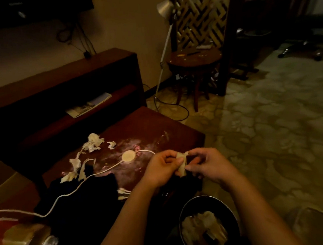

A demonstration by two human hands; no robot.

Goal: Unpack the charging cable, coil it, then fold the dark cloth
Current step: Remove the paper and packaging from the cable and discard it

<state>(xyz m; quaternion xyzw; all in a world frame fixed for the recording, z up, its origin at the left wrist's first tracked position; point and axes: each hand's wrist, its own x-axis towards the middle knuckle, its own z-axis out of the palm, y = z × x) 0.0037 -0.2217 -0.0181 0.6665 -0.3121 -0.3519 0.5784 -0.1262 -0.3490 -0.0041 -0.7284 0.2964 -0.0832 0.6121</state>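
The charging cable (pixel 69 193) trails limp and light from its round puck (pixel 128 157) across the dark cloth (pixel 80 202); I judge the puck its stiffest handhold. Just beside the puck, my left hand (pixel 161 169) and right hand (pixel 210 165) pinch a paper wrapper (pixel 181 164).

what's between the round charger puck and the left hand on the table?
Head view: only the white cable runs from the round charger puck toward the left hand; otherwise that stretch of table is bare.
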